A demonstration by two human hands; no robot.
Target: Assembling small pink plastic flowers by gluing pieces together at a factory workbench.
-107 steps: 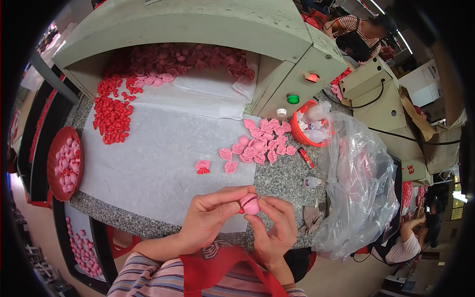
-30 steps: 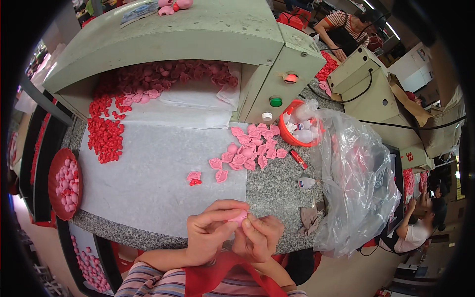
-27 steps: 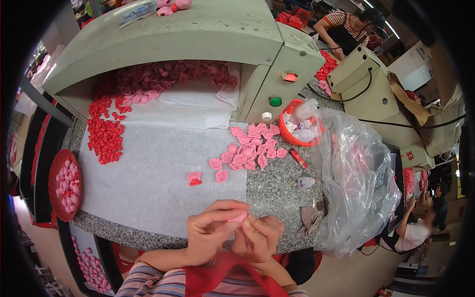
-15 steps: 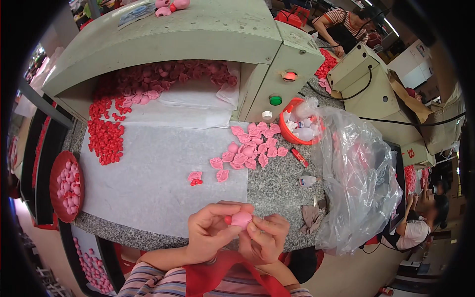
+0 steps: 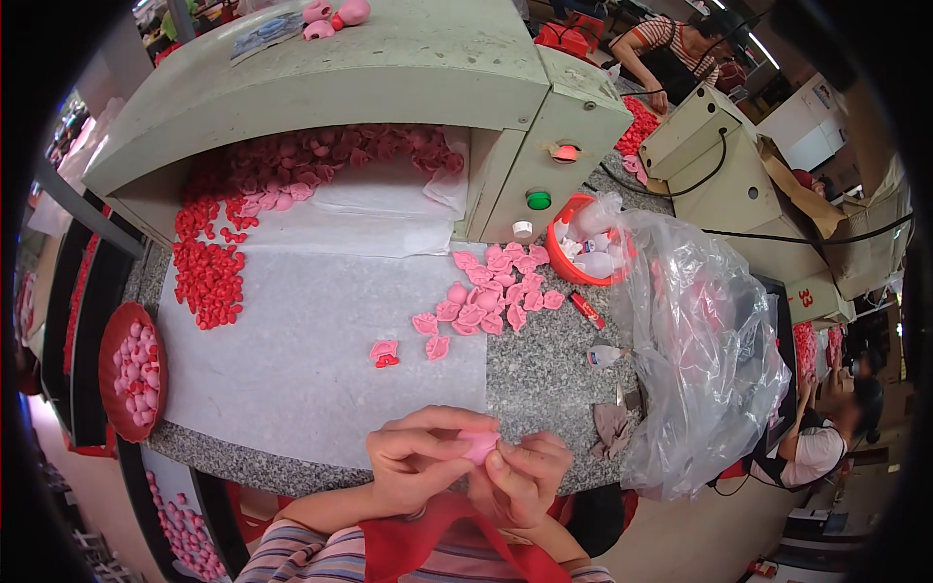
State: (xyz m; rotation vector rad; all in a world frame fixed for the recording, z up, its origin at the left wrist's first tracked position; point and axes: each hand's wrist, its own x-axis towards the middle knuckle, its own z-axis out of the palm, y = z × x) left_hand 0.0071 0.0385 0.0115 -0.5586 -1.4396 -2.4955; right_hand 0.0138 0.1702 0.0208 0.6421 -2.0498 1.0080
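Just past the table's front edge, my left hand (image 5: pixel 413 462) and my right hand (image 5: pixel 525 476) pinch a small rounded pink plastic piece (image 5: pixel 478 446) between them. My fingers cover much of it. Beyond my hands, a pink petal-like piece (image 5: pixel 385 348) lies against a small red piece (image 5: pixel 388 361) on the white sheet (image 5: pixel 311 389). Farther right spreads a loose heap of pink pieces (image 5: pixel 491 296), some curved like shells and some rounded. Small red bow-like pieces (image 5: pixel 209 287) lie massed at the sheet's left.
A pale green heater-like box (image 5: pixel 389 87) with more pink pieces inside spans the back. At left stands a red bowl (image 5: pixel 105 360) of pink parts. On the right are an orange basket (image 5: pixel 583 277) of small bottles, a small bottle (image 5: pixel 604 357) and a clear plastic bag (image 5: pixel 709 389).
The pink piece has turned in my fingers, and its red end, visible before at the left, is now hidden. Both hands stay close together in nearly the same place.
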